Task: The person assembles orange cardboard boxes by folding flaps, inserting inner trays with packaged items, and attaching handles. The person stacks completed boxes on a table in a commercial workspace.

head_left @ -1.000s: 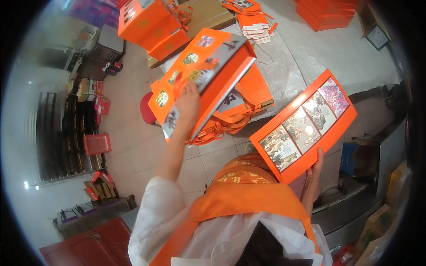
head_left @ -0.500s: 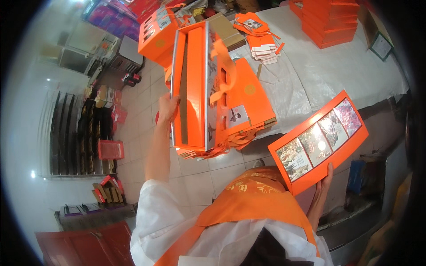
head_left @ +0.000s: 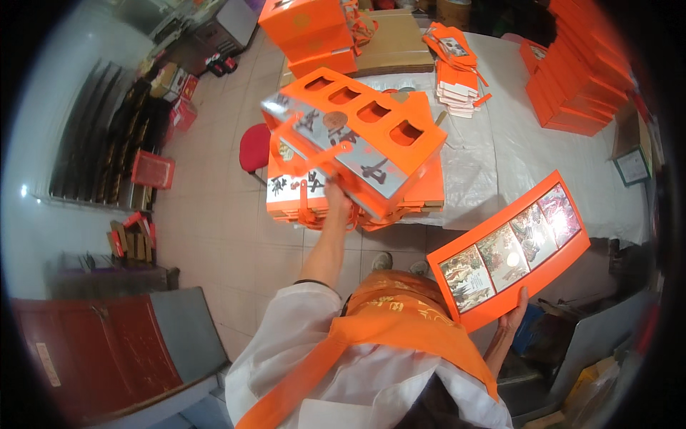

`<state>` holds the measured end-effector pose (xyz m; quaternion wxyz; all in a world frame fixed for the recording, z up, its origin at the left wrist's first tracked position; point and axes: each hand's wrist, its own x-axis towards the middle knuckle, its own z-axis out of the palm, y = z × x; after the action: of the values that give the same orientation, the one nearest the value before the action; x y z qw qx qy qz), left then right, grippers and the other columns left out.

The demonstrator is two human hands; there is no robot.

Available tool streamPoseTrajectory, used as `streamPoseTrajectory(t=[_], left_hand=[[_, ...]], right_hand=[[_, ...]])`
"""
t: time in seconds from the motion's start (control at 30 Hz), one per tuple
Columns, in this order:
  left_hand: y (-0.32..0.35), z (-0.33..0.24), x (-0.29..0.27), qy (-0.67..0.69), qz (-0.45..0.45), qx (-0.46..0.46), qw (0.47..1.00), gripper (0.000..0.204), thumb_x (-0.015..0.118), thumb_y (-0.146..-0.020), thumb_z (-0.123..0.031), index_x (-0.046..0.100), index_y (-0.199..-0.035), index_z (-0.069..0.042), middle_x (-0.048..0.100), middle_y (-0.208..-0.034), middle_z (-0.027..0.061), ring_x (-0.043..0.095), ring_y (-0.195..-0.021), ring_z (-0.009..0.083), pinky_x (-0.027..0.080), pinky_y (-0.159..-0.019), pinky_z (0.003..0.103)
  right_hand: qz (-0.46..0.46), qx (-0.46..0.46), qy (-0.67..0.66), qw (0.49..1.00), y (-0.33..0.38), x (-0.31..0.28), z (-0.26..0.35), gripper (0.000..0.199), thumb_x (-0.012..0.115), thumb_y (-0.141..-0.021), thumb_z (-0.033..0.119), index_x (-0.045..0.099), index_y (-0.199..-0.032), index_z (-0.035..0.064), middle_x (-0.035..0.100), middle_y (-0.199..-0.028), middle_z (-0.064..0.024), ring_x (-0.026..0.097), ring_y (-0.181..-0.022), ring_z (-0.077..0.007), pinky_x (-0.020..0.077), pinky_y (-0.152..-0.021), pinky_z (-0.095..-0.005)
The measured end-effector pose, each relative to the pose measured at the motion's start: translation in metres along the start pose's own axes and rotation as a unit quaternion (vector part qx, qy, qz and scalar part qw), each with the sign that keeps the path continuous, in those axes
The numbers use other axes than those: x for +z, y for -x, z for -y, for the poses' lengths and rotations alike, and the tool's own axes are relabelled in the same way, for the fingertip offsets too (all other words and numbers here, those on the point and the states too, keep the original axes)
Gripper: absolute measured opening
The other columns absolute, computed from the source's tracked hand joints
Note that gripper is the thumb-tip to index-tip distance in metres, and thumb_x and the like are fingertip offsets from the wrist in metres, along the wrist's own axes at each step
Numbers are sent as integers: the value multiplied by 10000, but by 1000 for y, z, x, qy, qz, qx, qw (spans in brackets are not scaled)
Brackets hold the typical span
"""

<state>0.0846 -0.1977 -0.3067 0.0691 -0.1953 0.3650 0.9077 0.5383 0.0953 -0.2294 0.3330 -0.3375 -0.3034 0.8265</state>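
My left hand [head_left: 339, 200] is closed on the lower edge of an orange gift box [head_left: 357, 123], which is tilted over a pile on the table. This box has a row of cut-out openings and a silver side with dark brush lettering. Orange ribbon hangs across it. The fingertips of that hand are partly hidden. On the right, my right hand [head_left: 511, 314] grips the near edge of a shallow orange tray [head_left: 543, 266], tilted up. Several shiny picture packets [head_left: 506, 252] sit in a row in it.
Stacked orange boxes with ribbons [head_left: 286, 209] lie beneath the held box. More boxes stand at the far left [head_left: 307, 36] and far right [head_left: 579, 86]. Flat orange cartons [head_left: 457, 75] lie on the white-covered table [head_left: 493, 150]. A red stool [head_left: 256, 148] stands left of the table.
The left-hand box has turned from showing its hollow inside to showing its cut-outs and silver side; my left hand has moved right and lower. The right-hand tray stays nearly still. My view has shifted.
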Motion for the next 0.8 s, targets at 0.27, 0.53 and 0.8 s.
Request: streamPoseTrajectory(t=[0.27,0.53,0.8], left_hand=[[67,73,-15,-484,130,-35,865,276,477,-903,-322,559,-995,-75,585,-819,19,551,-756,161,460,-743,291],[136,-76,71,-602,354,677,233,545,670,-712,-192,501,-1218,-77,531,-1209,124,458,-1157,268,313,-974,490],[73,-27,237,-765,385,508,87,611,658,-683,-143,418,-1222,16,527,-1117,190,536,-1043,307,479,-793,453]], right_hand=[[8,26,20,999,-2,16,15,421,519,-894,243,445,-1233,3,542,-1181,-91,542,-1057,-207,438,-910,-343],[13,-4,-17,1000,25,34,6,444,514,-892,290,448,-1233,14,541,-1188,-98,541,-1061,-219,447,-903,-358],[-106,39,-189,976,45,65,-10,462,551,-860,271,450,-1211,-12,553,-1155,-119,551,-1034,-236,458,-895,-371]])
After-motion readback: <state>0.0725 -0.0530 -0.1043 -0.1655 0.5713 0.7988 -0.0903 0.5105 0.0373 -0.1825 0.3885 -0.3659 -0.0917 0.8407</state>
